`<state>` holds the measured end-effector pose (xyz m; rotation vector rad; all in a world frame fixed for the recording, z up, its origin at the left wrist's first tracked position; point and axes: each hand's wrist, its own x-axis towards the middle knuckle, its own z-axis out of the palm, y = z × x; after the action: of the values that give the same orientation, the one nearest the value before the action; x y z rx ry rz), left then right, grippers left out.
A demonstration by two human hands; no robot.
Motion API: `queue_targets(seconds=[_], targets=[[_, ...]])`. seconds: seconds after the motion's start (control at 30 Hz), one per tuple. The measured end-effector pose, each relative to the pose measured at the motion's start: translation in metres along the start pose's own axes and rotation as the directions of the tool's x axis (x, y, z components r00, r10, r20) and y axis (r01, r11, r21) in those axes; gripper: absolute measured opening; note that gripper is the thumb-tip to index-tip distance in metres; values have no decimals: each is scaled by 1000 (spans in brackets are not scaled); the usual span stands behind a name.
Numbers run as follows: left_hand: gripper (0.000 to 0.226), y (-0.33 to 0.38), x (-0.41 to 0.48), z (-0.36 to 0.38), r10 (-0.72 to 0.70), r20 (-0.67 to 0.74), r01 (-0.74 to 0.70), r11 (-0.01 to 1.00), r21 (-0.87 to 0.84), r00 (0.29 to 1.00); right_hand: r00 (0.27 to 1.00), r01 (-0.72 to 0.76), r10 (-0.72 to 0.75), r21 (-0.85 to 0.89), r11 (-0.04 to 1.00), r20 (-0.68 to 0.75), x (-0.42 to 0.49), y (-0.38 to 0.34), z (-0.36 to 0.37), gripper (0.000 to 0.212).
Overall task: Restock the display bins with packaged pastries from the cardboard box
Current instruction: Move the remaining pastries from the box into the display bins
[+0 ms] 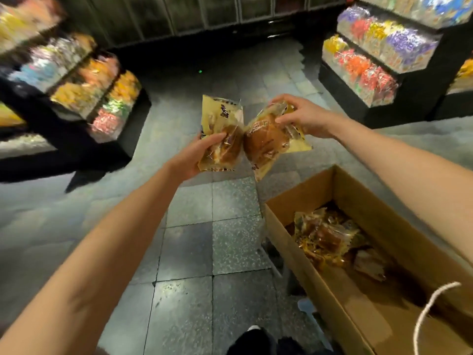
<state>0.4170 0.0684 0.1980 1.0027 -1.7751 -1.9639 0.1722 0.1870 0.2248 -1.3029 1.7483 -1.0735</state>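
We see display bins (76,80) on both sides and a cardboard box (307,198) lower right, loose packs (325,237) inside. Our left hand (194,155) grips first pastry pack (222,139), right hand (304,116) pinches second pastry pack (268,142); the packs touch mid-air.

**Desk:** What lies below the fingers (291,99)?

**Photographer:** Grey speckled floor tiles (189,252) with dark joints. One tile nearer than the fingers catches a pale glare (179,298).

**Desk:** And beyond them?

**Photographer:** A dark panelled wall (179,16) crosses the far side, and a small green light (200,71) glows low before it. A black tiered stand (120,139) rises left of the fingers, a second black stand (419,98) to their right.
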Motion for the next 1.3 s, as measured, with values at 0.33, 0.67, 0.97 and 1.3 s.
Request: queue_targets(seconds=[0.33, 0.67, 0.97, 1.3], targets=[[30, -32, -162, -107, 58, -472, -135, 982, -131, 880, 915, 163, -230, 217, 963, 332, 42, -79, 141, 27], [13, -102, -378, -156, -53, -794, -247, 936, -251, 605, 656, 221, -373, 306, 926, 656, -19, -179, 349, 24], [26, -172, -604, -190, -86, -943, -372, 904, -209, 320, 429, 316, -481, 371, 873, 765, -153, -268, 550, 26], [69, -235, -830, -209, -168, -986, -374, 913, -162, 16, 126, 381, -591, 511, 771, 797, -300, -336, 741, 35]])
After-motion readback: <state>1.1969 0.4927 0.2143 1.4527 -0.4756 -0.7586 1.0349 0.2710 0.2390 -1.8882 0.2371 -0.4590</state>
